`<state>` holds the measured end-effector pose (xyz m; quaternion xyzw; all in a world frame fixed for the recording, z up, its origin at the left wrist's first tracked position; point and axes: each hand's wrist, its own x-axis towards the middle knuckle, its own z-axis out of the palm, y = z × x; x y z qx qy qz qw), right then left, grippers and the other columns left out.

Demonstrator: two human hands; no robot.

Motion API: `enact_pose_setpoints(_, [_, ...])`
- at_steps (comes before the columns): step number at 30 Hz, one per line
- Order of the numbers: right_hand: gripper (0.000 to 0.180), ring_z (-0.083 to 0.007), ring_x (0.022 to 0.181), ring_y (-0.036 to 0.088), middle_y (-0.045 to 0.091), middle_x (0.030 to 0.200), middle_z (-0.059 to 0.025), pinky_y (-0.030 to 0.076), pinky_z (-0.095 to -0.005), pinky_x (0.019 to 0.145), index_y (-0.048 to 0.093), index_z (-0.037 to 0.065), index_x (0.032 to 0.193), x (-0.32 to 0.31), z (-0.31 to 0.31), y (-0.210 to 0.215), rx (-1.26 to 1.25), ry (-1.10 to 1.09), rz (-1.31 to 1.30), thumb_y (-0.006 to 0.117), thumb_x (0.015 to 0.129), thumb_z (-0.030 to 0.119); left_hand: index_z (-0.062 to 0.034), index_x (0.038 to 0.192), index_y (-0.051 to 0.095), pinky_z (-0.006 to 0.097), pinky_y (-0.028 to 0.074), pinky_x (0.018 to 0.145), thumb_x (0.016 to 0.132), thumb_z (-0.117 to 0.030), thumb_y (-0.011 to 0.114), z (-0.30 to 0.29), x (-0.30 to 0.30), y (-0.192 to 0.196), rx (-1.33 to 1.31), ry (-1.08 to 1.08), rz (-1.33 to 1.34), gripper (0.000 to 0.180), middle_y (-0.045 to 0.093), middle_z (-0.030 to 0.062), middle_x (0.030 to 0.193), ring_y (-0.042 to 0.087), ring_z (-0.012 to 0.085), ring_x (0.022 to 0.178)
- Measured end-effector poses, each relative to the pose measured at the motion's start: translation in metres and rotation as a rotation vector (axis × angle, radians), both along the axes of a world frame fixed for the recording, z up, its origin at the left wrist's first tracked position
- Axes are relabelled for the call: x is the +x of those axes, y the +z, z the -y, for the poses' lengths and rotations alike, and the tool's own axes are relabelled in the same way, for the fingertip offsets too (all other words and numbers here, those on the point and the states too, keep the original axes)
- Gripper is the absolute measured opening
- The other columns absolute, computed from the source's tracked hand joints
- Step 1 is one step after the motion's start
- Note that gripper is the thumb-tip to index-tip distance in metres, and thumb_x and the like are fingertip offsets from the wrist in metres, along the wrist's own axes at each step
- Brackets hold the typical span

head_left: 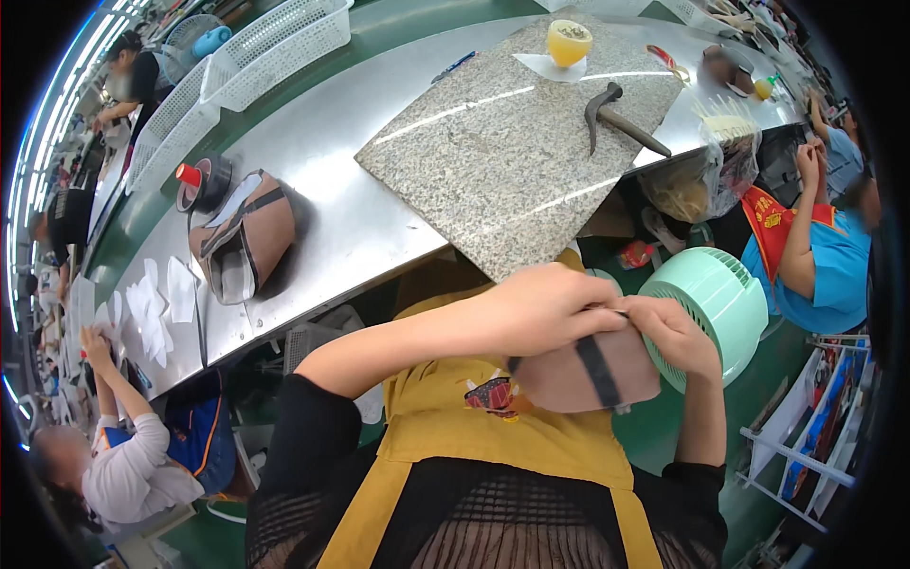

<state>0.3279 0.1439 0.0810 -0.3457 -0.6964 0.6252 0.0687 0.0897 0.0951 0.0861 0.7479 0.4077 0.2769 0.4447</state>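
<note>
1. While the left forearm runs nearly level across the body on the near side of the granite slab (pixel 474 142), the left hand (pixel 542 308) lies back-up just past the slab's near corner, its fingers reaching right.
2. Nearer the body than the slab, the right hand (pixel 675 334) rises from an upright forearm and bends at the wrist so that its fingers point left and meet the left fingertips.
3. Both hands are closed on the upper edge of a pinkish-brown piece (pixel 555 381) with a black band; it hangs before the yellow apron (pixel 427 408), right of the slab's near corner, and the left hand covers part of its edge.
4. Right of that corner, a mint-green fan (pixel 716 303) stands close beside the right hand, crowding that side.
5. On the slab lies a hammer (pixel 607 110), its handle reaching over the right edge; toward the far edge a yellow cup (pixel 569 45) sits on white paper (pixel 542 68).
6. Left of the slab, a second brown piece (pixel 270 223) rests on the metal table (pixel 332 190); right of the slab is a clear plastic bag (pixel 697 185).
</note>
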Motion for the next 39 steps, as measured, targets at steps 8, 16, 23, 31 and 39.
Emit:
enact_pose_setpoints(8, [0.017, -0.0216, 0.068, 0.054, 0.061, 0.068, -0.0035, 0.036, -0.0316, 0.081, 0.068, 0.009, 0.086, -0.031, -0.02, -0.008, 0.551, 0.387, 0.197, 0.06, 0.089, 0.023, -0.0087, 0.092, 0.063, 0.044, 0.049, 0.065, 0.086, -0.049, 0.06, 0.046, -0.027, -0.075, -0.106, 0.054, -0.295, 0.041, 0.064, 0.013, 0.076, 0.064, 0.0322, 0.074])
enact_pose_setpoints(16, [0.011, -0.0198, 0.081, 0.055, 0.061, 0.079, -0.003, 0.036, -0.0325, 0.081, 0.066, 0.009, 0.091, -0.03, -0.017, -0.014, 0.697, 0.505, 0.289, 0.065, 0.083, 0.017, -0.0087, 0.086, 0.065, 0.036, 0.047, 0.064, 0.08, -0.034, 0.07, 0.038, -0.057, -0.086, 0.107, 0.041, -0.377, 0.027, 0.059, 0.0075, 0.072, 0.061, 0.0255, 0.073])
enact_pose_setpoints(23, [0.012, -0.0202, 0.09, 0.056, 0.062, 0.083, -0.0028, 0.037, -0.036, 0.088, 0.065, 0.009, 0.091, -0.062, -0.009, -0.022, 0.683, 0.535, 0.16, 0.066, 0.081, 0.016, -0.0063, 0.12, 0.057, 0.037, 0.048, 0.085, 0.078, -0.021, 0.07, 0.043, -0.04, -0.069, 0.26, 0.057, -0.266, 0.047, 0.061, 0.0083, 0.111, 0.06, 0.0269, 0.1])
enact_pose_setpoints(31, [0.017, -0.0206, 0.103, 0.055, 0.062, 0.088, -0.0032, 0.034, -0.0433, 0.101, 0.065, 0.011, 0.096, -0.063, -0.014, -0.036, 0.793, 0.602, 0.126, 0.067, 0.08, 0.018, -0.011, 0.107, 0.062, 0.04, 0.048, 0.075, 0.082, -0.036, 0.066, 0.04, -0.052, -0.068, 0.034, -0.065, -0.232, 0.036, 0.064, 0.0087, 0.08, 0.063, 0.0303, 0.081])
enact_pose_setpoints(39, [0.013, -0.0205, 0.094, 0.053, 0.06, 0.085, -0.0003, 0.036, -0.0377, 0.093, 0.069, 0.014, 0.087, -0.055, -0.026, -0.044, 0.804, 0.75, 0.26, 0.07, 0.076, 0.022, -0.0132, 0.108, 0.068, 0.036, 0.047, 0.068, 0.082, -0.029, 0.069, 0.036, -0.071, -0.075, 0.091, -0.086, -0.286, 0.03, 0.061, 0.0062, 0.074, 0.057, 0.0252, 0.075])
